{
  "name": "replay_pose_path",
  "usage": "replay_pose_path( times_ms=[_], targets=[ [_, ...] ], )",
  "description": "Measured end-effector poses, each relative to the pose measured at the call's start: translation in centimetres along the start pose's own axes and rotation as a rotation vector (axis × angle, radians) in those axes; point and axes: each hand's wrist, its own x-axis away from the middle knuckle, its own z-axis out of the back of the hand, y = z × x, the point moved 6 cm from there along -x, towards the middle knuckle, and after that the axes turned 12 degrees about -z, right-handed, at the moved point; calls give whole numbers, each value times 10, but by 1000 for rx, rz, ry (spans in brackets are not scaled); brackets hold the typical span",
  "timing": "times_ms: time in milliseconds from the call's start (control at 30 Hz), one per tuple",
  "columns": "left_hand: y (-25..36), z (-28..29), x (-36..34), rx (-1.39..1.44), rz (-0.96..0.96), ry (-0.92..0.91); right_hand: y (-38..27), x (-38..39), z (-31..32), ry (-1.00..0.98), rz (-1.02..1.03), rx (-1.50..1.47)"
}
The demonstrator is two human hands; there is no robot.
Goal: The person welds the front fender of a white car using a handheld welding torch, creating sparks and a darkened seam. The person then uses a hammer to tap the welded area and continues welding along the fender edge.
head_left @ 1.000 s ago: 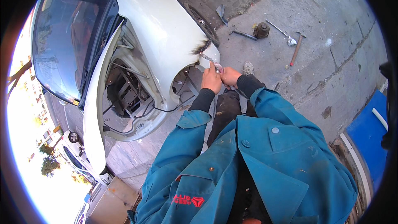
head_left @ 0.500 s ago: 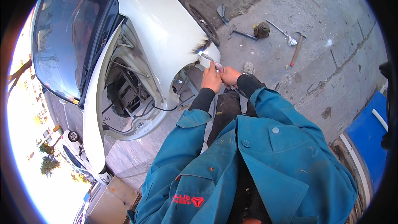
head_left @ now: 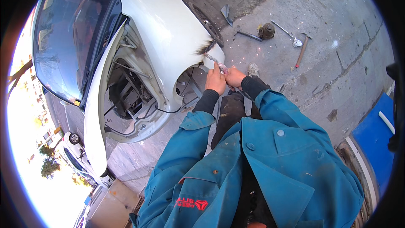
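Observation:
Both my hands are at a welding torch (head_left: 212,58) with a grey front end and a pinkish rear part. My left hand (head_left: 215,82) grips it, index finger pointing along its length. Close beside it, my right hand (head_left: 235,77) is wrapped round the rear part, hiding most of it. The torch tip meets the white car fender (head_left: 177,29) at a black scorched patch (head_left: 205,48) near its lower edge. Small sparks are scattered over the ground to the right of the tip.
On the concrete lie a hammer (head_left: 249,36), a squat bottle jack (head_left: 267,31), a wooden-handled hammer (head_left: 303,50), a thin rod (head_left: 282,28) and a grey metal piece (head_left: 226,14). The car's open front bay (head_left: 130,84) is at left. My shoe (head_left: 253,69) stands beyond my right hand.
The bright bluish glow at the torch tip has gone, and sparks now show around the tools and my right hand. My hands have hardly moved.

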Motion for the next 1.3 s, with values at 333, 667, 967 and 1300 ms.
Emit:
replay_pose_path(
  times_ms=[333,667,967,1300],
  targets=[
    [4,3,-1,-5,8,-8,2,-6,-2,5,18,-80],
    [-1,0,-1,13,10,-14,4,-8,-4,-42,30,-106],
    [2,2,0,5,7,2,9,-16,-3,-21,23,-66],
    [1,0,0,11,0,-7,10,-15,-3,3,27,-48]
  ],
)
